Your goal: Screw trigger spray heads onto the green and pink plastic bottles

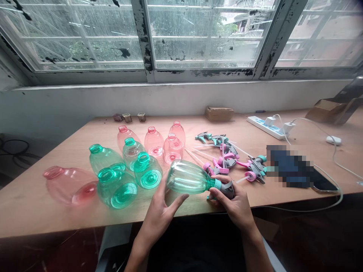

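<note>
A clear green spray bottle (188, 176) lies on its side in the air over the table's front edge, its base to the left. At that base is my left hand (163, 206), fingers curled behind the bottle and thumb held away from it. My right hand (234, 204) grips the bottle's neck end, thumb and fingers around the grey and teal trigger sprayer (227, 189). The sprayer sits on the bottle's mouth; whether it is tight I cannot tell. Beyond my right hand lies a pile of loose trigger sprayers (228, 162), pink-grey and teal-grey, with white tubes.
Several open green bottles (117, 189) and pink bottles (154, 142) stand to the left. At right are a phone (323, 181), partly blurred out, a white power strip (266, 127) and cables. A cardboard box (219, 113) lies at the back by the wall.
</note>
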Demonstrator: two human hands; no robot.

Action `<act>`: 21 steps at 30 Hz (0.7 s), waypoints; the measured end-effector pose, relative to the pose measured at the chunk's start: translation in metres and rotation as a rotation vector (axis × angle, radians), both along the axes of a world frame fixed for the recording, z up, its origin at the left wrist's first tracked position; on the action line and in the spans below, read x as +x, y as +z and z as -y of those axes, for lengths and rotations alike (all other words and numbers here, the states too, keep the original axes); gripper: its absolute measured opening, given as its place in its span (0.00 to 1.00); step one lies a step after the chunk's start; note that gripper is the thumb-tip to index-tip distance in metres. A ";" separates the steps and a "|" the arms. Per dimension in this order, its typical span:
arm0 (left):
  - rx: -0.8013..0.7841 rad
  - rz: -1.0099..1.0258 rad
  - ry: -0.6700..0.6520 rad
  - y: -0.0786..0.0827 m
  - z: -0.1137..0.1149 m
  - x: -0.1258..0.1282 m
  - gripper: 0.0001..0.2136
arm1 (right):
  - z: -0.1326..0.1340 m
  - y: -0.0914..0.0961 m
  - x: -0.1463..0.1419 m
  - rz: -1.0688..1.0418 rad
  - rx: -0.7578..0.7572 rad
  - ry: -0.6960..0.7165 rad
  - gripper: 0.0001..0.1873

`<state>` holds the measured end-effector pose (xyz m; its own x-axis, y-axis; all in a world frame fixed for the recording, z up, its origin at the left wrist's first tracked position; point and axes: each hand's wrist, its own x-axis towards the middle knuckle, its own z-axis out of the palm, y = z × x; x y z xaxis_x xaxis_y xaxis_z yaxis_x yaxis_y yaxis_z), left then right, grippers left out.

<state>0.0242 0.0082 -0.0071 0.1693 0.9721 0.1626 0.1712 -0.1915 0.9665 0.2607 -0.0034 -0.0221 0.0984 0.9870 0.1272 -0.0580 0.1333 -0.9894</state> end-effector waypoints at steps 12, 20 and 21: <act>0.081 -0.099 0.079 0.000 -0.001 0.001 0.35 | 0.000 -0.002 0.001 0.046 0.023 0.002 0.22; 0.028 -0.044 0.045 0.000 0.001 -0.002 0.35 | -0.001 0.006 -0.002 0.017 -0.025 0.015 0.23; 0.018 -0.026 0.042 0.000 0.001 -0.003 0.34 | 0.000 0.007 -0.002 0.019 -0.032 0.019 0.23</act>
